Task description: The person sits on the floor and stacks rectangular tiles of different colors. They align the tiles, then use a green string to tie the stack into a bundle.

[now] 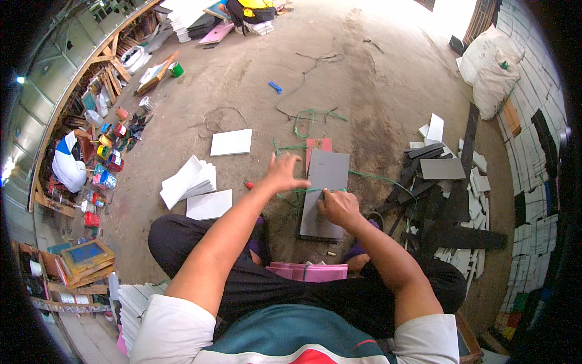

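A stack of grey rectangular sheets lies on the floor between my feet. Beneath its far end a pink-red piece sticks out. Green string crosses the stack and trails off to the right. My right hand is closed on the string over the middle of the sheets. My left hand hovers by the stack's left edge, fingers curved and apart, its thumb toward the sheets. I see nothing in its grasp.
White sheets lie left of the stack, several of them fanned out. Black and white offcuts pile up at the right. A pink bundle sits close to me. Paint cans line the left side. A blue object lies ahead; farther off, a person is partly visible.
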